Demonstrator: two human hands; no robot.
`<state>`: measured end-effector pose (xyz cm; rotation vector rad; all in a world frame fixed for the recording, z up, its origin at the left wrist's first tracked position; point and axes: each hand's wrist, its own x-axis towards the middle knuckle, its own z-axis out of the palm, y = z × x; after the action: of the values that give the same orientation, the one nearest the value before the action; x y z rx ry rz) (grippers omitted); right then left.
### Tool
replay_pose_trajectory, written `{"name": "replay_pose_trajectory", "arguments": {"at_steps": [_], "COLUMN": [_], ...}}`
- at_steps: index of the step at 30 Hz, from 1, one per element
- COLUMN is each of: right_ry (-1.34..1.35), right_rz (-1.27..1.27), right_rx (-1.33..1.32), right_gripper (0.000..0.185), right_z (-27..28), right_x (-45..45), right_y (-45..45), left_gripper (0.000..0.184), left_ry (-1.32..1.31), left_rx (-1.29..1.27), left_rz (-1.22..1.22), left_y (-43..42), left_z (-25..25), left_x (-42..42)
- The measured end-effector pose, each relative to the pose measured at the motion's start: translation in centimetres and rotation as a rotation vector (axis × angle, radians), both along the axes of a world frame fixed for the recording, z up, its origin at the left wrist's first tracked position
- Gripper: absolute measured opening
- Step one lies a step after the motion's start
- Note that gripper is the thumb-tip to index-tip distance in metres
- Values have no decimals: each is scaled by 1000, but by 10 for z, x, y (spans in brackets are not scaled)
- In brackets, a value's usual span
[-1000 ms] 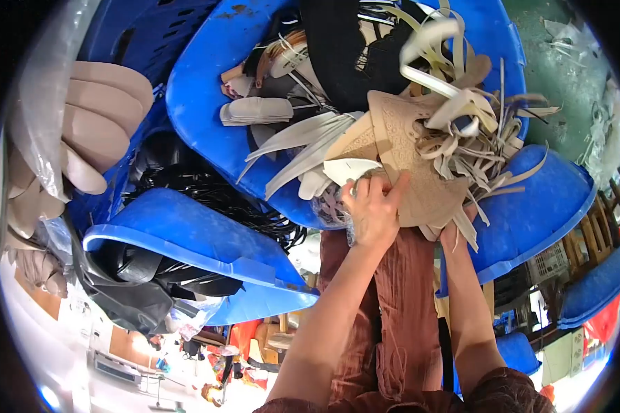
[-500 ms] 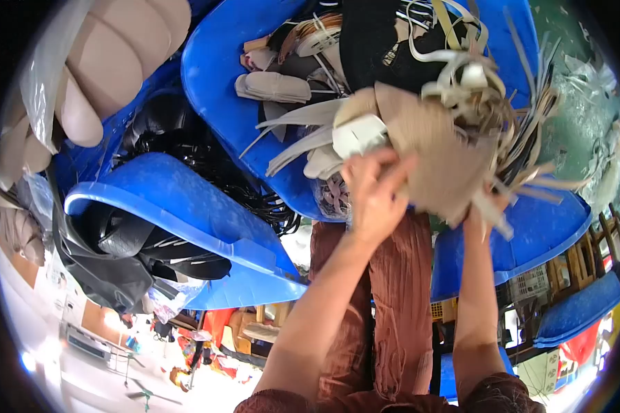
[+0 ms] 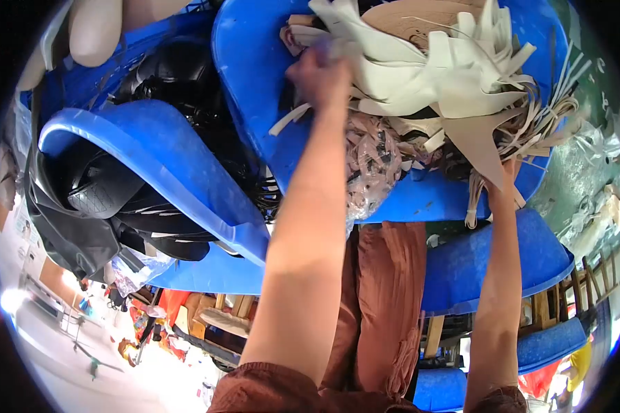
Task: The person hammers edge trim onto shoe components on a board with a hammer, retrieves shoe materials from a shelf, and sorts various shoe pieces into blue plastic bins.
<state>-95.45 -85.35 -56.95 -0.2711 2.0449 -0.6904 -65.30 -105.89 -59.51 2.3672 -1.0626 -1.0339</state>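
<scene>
My left hand [image 3: 318, 74] is stretched far forward over the large blue bin [image 3: 244, 82], at the left end of a pile of pale cut pieces [image 3: 427, 76]. Motion smears its fingers, so its grip is unclear. Near the bin's right front edge, my right hand [image 3: 504, 180] is closed on a beige piece [image 3: 477, 141]. Pale strips [image 3: 551, 120] spread out beside it. Under the pile lies a clear plastic bag [image 3: 375, 162] with pinkish scraps. A brown patterned piece [image 3: 413, 19] shows behind the pale ones.
At the left, a tilted blue bin [image 3: 158, 148] holds black pieces [image 3: 103, 186]. Beige rounded pieces [image 3: 95, 31] stand at the upper left. Another blue bin [image 3: 496, 255] is near my right forearm. Plastic scraps [image 3: 596, 148] lie on the green floor at the right.
My left hand has moved forward and left, away from the patterned piece. Pale pieces now cover much of the bin, and the plastic bag shows more. My right hand has moved slightly right.
</scene>
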Motion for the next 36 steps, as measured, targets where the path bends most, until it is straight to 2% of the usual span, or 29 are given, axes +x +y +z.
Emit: {"name": "replay_pose_trajectory", "arguments": {"at_steps": [2, 3, 4, 5, 6, 7, 8, 9, 12, 13, 14, 15, 17, 18, 19, 20, 22, 23, 25, 27, 28, 29, 30, 32, 33, 35, 36], "right_ry": [-148, -205, -255, -342, -292, -243, -195, -270, 21, 413, 60, -277, -362, -119, -95, -48, 39, -60, -183, -306, -367, -433, -388, -278, -172, -86, -60], "right_rz": [-200, -279, -360, -474, -465, -458, -451, -393, 289, 869, 457, 33, -319, -237, -137, -186, -291, -412, -403, -413, -431, -447, -393, -285, -164, 175, 273], "right_rx": [-36, -63, -89, -144, -152, -160, -171, -282, -339, -73, -155, -232, -273, -241, -339, -293, -199, -245, -311, -307, -272, -237, -206, -153, -56, -103, -125], "right_gripper": [69, 67, 64, 56, 55, 54, 53, 55, 54, 56, 57, 57, 57, 57, 55, 55, 56, 54, 50, 46, 43, 41, 41, 41, 42, 42, 46], "right_z": [-5, -7, -8, -9, -2, 8, 18, 29, 36, 33, 19, 1, 8, 24, 20, 22, 29, 31, 18, 8, 8, 6, 4, 8, 14, 30, 32], "right_x": [13, 14, 11, 1, -9, -19, -29, -38, -75, -101, -109, -116, -83, -34, -25, -14, 9, 11, 0, -4, -1, 4, 6, -9, -20, -46, -57], "right_y": [-3, -6, -7, -5, -6, -6, -3, 7, 36, 49, 55, 56, 34, 7, 11, 6, -5, -4, 13, 16, 2, -7, -7, -1, 2, 14, 22], "left_gripper": [43, 36, 42, 57, 62, 64, 70, 73, 79, 81, 80, 76, 68, 70, 72, 73, 71, 67, 60, 51, 46, 42, 40, 42, 44, 50, 53], "left_ry": [-119, -242, -195, -209, 80, 159, 269, 309, 411, 445, 291, 32, -340, -406, -289, -170, -111, -88, -47, 356, 519, 321, 75, 113, 177, 307, 320], "left_rx": [-169, -130, -274, -242, -60, -162, -66, -59, -29, -15, 92, 8, -143, -185, -134, -83, 89, 175, 353, 242, 291, 384, 71, -102, -22, 139, 120], "left_rz": [-412, -513, -483, -528, -543, -537, -584, -598, -550, -521, -631, -677, -693, -600, -362, -122, 198, 188, 170, -53, -128, -403, -597, -485, -508, -556, -540], "left_y": [30, 47, 68, 89, 103, 125, 133, 140, 145, 142, 130, 117, 85, 81, 68, 57, 63, 69, 73, 84, 82, 73, 104, 127, 136, 151, 159], "left_z": [14, 32, 23, 24, 39, 45, 64, 74, 71, 66, 62, 64, 55, 28, 15, 3, -25, -31, -16, -23, 12, 56, 55, 62, 65, 71, 73], "left_x": [-42, -71, -98, -127, -148, -164, -173, -174, -156, -143, -125, -106, -58, -37, -15, 1, 18, 16, -1, -14, -39, -67, -99, -141, -153, -165, -162]}}
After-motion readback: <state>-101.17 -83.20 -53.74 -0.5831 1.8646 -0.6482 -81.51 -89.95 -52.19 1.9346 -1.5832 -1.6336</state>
